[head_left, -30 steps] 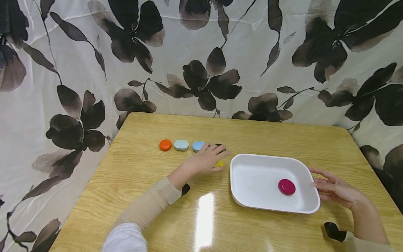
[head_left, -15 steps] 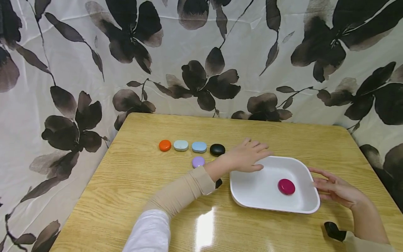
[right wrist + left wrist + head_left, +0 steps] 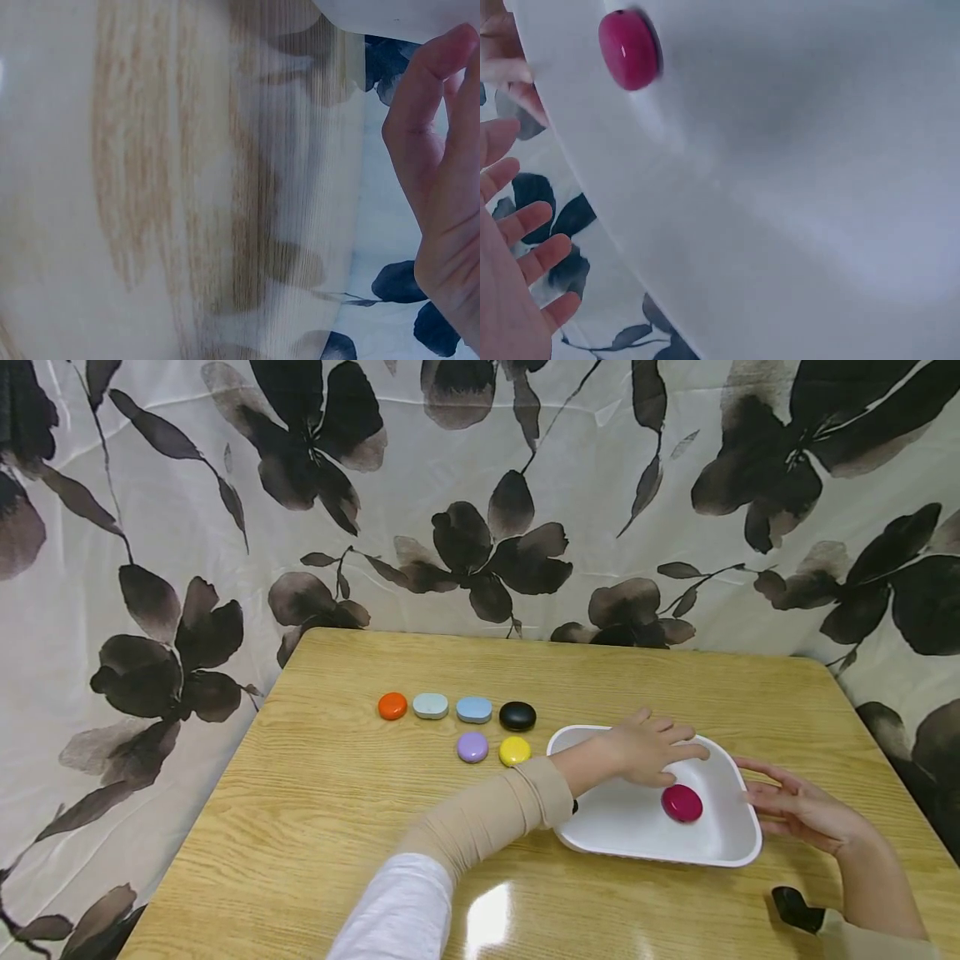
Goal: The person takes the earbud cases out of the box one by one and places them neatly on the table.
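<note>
A white rectangular tray [image 3: 637, 852] stands on the table, with one glossy dark pink rounded disc [image 3: 682, 803] lying inside on its right half. My left hand [image 3: 651, 750] hovers over the tray's back part with fingers spread and nothing in them, just behind the disc. In the left wrist view the same disc [image 3: 630, 49] lies apart from the spread fingers [image 3: 544, 259]. At the tray's right end my right hand [image 3: 806, 810] rests its fingertips against the rim, the fingers fairly straight; the right wrist view shows its bent thumb or finger [image 3: 420, 112] at the tray edge.
Left of the tray lie an orange disc [image 3: 392, 706], a pale mint oval [image 3: 431, 706], a light blue oval [image 3: 474, 709] and a black disc [image 3: 517, 716]. Before them sit a purple disc [image 3: 472, 747] and a yellow disc [image 3: 514, 751]. A flowered cloth [image 3: 420, 460] hangs behind the table.
My left hand has moved right, from above the yellow and black discs to over the tray, uncovering those discs. The right hand, tray and dark pink disc have stayed in place.
</note>
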Demonstrator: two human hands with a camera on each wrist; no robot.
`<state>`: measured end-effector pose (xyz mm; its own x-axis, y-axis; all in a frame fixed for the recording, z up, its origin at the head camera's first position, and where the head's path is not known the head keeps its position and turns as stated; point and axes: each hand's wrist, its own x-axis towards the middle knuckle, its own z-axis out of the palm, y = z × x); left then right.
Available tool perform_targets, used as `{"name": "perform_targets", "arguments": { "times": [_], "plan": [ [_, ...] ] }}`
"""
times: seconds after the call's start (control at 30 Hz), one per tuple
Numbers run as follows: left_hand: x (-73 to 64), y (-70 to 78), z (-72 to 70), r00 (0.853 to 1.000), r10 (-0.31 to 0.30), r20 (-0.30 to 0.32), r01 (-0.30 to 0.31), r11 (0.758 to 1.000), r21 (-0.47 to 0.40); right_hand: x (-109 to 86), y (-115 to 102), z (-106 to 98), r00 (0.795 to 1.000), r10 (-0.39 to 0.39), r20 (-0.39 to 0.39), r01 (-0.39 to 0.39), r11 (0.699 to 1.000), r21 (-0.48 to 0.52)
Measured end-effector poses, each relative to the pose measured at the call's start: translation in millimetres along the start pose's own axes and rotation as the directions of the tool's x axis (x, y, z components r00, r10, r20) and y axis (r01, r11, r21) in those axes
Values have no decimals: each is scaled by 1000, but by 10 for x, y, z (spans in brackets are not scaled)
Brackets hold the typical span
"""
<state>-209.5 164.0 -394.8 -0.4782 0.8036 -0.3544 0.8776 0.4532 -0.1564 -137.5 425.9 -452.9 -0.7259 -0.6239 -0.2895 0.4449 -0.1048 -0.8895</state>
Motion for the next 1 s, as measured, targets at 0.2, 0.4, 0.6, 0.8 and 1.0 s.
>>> {"name": "perform_targets", "arguments": {
  "times": [0.2, 0.4, 0.6, 0.8, 1.0],
  "plan": [
    [187, 146, 70, 993, -41, 111, 39, 999, 17, 14, -25, -19, 1000, -2, 5, 2, 1000, -3],
    [327, 237, 222, 992, -62, 107, 53, 995, 83, 32, -61, -21, 1000, 2, 1, -2, 1000, -11],
    [411, 310, 334, 999, -13, 35, 7, 987, 160, 51, -94, -28, 1000, 10, -5, -10, 999, -35],
    [441, 384, 411, 998, 11, 69, -21, 990, 137, 78, -118, -31, 1000, 14, 3, -14, 999, -45],
    [453, 409, 448, 997, -3, 82, -9, 990, 144, 97, -124, -32, 1000, 25, -10, -26, 998, -61]
  ]
}}
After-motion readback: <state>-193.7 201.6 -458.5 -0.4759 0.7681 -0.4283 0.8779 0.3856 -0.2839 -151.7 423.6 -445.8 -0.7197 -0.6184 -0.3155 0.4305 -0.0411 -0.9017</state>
